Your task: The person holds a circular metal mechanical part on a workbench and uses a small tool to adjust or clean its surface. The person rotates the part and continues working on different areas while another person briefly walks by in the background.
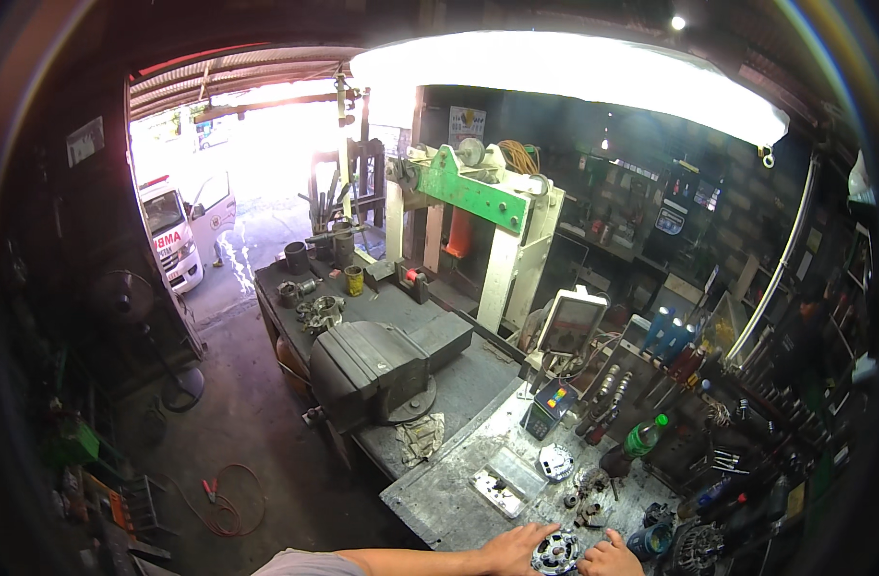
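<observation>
Grey is showing on the worktop (430, 499), and the work is looking partway: some pieces seem off already, and they are not sitting together yet. One left hand (516, 550) is pinching, in its grip, one round metal part (556, 554) at six o'clock; one right hand (610, 557) is resting by it, its grip I cannot tell. From there, one bottle (639, 442) is standing at one o'clock, one tray (521, 468) is lying at eleven, one second round part (556, 462) at twelve. Tiny bits (587, 516), too many to count, are lying around one.

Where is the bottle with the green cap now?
In the head view, the bottle stands on the bench right of centre, beyond the right hand and near small metal parts.
</observation>
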`<state>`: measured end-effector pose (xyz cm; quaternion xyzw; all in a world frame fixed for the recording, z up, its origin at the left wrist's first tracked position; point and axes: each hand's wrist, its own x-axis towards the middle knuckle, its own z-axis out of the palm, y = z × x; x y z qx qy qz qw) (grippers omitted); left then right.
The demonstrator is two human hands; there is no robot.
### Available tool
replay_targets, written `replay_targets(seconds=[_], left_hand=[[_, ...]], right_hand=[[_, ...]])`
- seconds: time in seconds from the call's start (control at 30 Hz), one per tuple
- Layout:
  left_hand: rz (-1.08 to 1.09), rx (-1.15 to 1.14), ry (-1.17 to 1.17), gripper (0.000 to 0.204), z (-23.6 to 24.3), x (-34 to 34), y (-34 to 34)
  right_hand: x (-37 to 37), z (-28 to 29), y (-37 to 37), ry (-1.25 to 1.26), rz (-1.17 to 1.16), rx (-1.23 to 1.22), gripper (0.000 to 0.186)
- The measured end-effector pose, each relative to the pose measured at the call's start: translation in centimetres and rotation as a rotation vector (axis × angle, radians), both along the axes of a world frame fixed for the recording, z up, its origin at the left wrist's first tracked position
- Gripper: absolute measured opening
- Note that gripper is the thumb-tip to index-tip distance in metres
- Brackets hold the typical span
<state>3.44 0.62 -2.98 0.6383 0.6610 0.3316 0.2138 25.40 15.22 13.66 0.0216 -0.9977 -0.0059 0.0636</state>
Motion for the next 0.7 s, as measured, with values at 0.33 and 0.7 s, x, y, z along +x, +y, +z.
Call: replay_targets(seconds=[0.33,0.7], left_hand=[[0.074,-0.006,-0.091,0.133,1.9,0.6,-0.9],[0.022,-0.054,-0.061,0.135,1.3,0.3,-0.2]], right_hand=[[-2.1,-3.7,-2.9,-0.220,-0.683,0.070,0.034],[0.3,-0.5,-1.5,-0.320,-0.364,0.023,0.017]])
